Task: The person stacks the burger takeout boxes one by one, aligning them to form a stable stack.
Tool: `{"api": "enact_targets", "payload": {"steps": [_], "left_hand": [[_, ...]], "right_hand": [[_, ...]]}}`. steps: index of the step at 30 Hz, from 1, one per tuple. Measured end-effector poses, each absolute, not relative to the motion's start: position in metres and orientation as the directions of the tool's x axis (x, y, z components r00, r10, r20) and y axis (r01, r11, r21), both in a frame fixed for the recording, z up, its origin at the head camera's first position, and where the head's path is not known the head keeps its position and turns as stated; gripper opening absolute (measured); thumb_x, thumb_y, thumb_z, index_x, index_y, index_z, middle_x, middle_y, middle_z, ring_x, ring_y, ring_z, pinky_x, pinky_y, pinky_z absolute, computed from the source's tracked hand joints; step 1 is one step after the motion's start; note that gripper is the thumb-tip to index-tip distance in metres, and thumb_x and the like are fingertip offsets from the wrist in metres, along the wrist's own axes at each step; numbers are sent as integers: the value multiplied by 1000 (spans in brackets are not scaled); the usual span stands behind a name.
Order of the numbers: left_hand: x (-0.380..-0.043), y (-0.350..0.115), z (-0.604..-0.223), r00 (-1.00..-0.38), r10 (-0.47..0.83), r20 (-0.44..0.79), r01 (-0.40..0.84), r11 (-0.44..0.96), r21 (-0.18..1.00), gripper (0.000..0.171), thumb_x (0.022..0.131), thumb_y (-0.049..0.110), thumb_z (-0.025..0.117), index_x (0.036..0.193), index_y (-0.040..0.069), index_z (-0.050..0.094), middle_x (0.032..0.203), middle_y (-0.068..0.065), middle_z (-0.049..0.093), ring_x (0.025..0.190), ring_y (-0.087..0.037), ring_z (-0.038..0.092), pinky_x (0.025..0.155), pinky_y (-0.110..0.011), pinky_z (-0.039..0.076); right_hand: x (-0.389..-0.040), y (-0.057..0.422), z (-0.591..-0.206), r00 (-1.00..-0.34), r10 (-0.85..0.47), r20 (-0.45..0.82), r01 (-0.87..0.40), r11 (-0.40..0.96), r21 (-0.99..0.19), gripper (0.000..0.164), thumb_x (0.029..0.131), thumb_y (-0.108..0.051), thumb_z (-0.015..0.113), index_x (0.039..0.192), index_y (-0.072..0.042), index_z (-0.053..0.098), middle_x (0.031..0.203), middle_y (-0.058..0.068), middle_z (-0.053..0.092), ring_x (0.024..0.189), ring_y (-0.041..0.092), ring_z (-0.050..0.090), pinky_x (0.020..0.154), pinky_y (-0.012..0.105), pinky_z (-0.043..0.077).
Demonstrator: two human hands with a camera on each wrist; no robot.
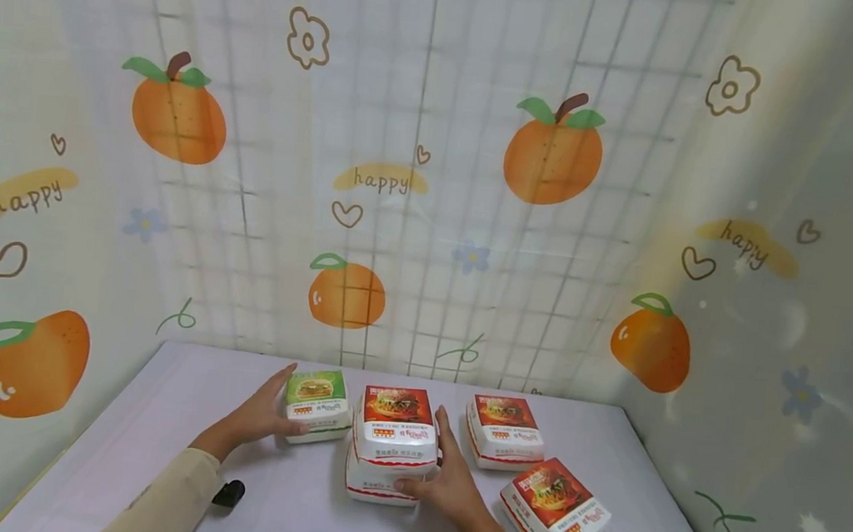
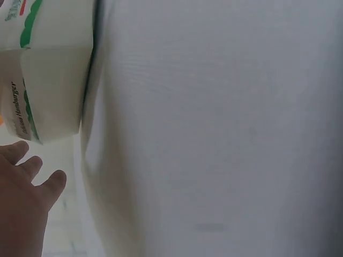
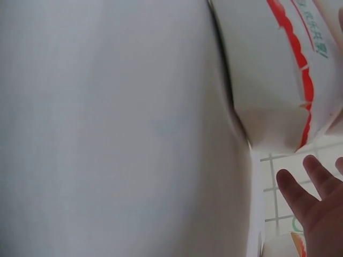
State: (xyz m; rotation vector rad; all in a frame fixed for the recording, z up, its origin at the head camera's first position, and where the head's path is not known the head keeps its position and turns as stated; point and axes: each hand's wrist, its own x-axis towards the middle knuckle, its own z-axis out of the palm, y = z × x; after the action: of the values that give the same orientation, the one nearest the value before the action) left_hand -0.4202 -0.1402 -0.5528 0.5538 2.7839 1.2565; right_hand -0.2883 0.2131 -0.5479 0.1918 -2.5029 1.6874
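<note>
A green-topped hamburger box [image 1: 317, 412] sits on the table at the left. My left hand [image 1: 256, 418] is at its left side, thumb along the front and fingers stretched toward the back; in the left wrist view the spread fingers [image 2: 52, 184] show just off the box's corner. In the middle, a red-topped hamburger box [image 1: 395, 439] rests on top of another hamburger box [image 1: 379, 486], slightly offset. My right hand [image 1: 454, 487] flanks this stack from the right, its thumb at the lower box's front. Its straight fingers [image 3: 295, 194] spread past the box's end in the right wrist view.
Two more red-topped hamburger boxes stand to the right, one farther back [image 1: 505, 432] and one nearer and turned [image 1: 556, 514]. A small black object [image 1: 230, 494] lies by the left sleeve. A fruit-printed curtain [image 1: 430, 216] hangs behind the white table [image 1: 287, 506].
</note>
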Motion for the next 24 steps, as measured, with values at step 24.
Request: {"api": "enact_targets", "payload": {"steps": [24], "left_hand": [[-423,-141,-552,-957,288,38,220,630,745,137,60,45,91,153,-1,2,156,-28,15,141,-44,18,111,-60,17]], "right_hand": [[-282,210,-536,-987,-33,160,-159,406,-900,137,51,-39,96,152,-49,4,148,7,40,127,29,46,108,60,26]]}}
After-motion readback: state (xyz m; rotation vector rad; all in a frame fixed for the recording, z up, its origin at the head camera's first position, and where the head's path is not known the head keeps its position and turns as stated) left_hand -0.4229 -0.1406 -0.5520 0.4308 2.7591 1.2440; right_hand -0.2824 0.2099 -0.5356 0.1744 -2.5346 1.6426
